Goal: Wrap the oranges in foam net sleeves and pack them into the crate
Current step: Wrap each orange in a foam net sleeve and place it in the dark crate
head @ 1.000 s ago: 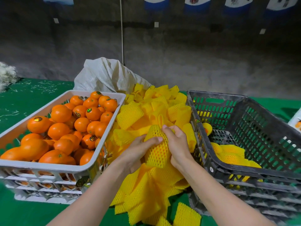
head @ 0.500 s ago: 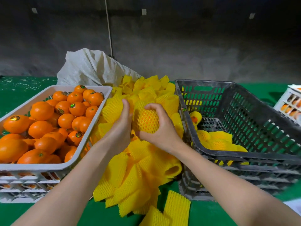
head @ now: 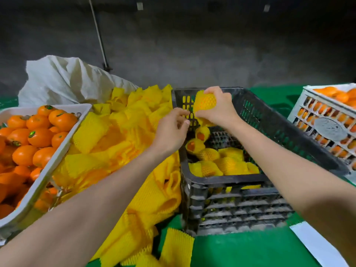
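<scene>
Writing first, and there's little to read: the bare oranges (head: 36, 135) far out to the left of the left hand carry small green-and-gold stickers, too small to make out. There's a tiny round white sticker (head: 188, 186) on the near rim of the black crate (head: 221, 182), and a round embossed emblem (head: 329, 128) on the white crate (head: 306, 105) off to the right of the right hand, both illegible. Now the action: the right hand (head: 219, 110) grips a wrapped orange (head: 205, 102), fingers and thumb curled round its yellow foam net, orange skin glowing through the mesh, held up over the black crate's far-left corner. The left hand (head: 170, 132) sits just beside it to the left, over the crate's left wall, fingers curled, forefinger and thumb tips right by the loose end of the net — whether they actually pinch it, I can't tell. Below the right hand a clutch of sleeved oranges (head: 210, 168) lies on the crate floor, a couple showing orange at the open end. Under and left of the left forearm sprawls the heap of empty foam net sleeves (head: 115, 135), and past that sits the white tray-crate (head: 59, 151) holding the bare fruit. Behind the heap there's a white sack (head: 63, 79) — everything on a green tabletop (head: 240, 251).
</scene>
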Available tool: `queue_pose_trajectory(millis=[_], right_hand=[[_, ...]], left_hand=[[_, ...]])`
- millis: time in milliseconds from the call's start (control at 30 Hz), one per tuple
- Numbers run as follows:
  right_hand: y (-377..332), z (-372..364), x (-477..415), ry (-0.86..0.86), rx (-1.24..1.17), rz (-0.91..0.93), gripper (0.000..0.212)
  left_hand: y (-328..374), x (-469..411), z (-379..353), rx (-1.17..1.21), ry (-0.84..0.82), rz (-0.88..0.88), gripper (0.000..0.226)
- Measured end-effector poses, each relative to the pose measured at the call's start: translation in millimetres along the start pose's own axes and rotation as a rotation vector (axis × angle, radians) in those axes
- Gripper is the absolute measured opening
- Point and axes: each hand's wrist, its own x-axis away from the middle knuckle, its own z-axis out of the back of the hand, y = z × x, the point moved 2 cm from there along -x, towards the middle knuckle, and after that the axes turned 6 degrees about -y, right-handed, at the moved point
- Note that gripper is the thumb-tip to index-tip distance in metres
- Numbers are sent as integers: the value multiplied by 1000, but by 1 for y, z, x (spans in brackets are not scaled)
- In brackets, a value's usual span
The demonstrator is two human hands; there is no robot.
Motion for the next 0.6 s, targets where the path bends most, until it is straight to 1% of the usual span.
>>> queue_pose_trajectory(millis=[67,100,167,233,300,467,500,600], right_hand=[[34,6,-17,-161,271,-62,62],[51,6,-23,-273,435,-79,63],[79,1,-35,-488,741,-82,66],[101,-9,-43,-631,921,-70,68],[120,-23,-48,-695,991,-49,71],[161,-60,-46,-848,1055,-26,83],[163,-61,-46,-856,1044,-40,86],[157,-55,-49,-797,1007,-53,90]], left_hand=[[0,-5,-17,-232,-181,-86,20],[-3,-6,-23,-286,-240,-92,18],[-8,-8,-28,-305,-276,-78,17],[-14,-10,-29,-315,-267,-59,18],[-20,-12,-29,-332,-239,-54,17],[-26,-12,-28,-337,-225,-71,18],[-26,-12,-28,-332,-223,-75,18],[-27,-12,-29,-307,-209,-61,18]])
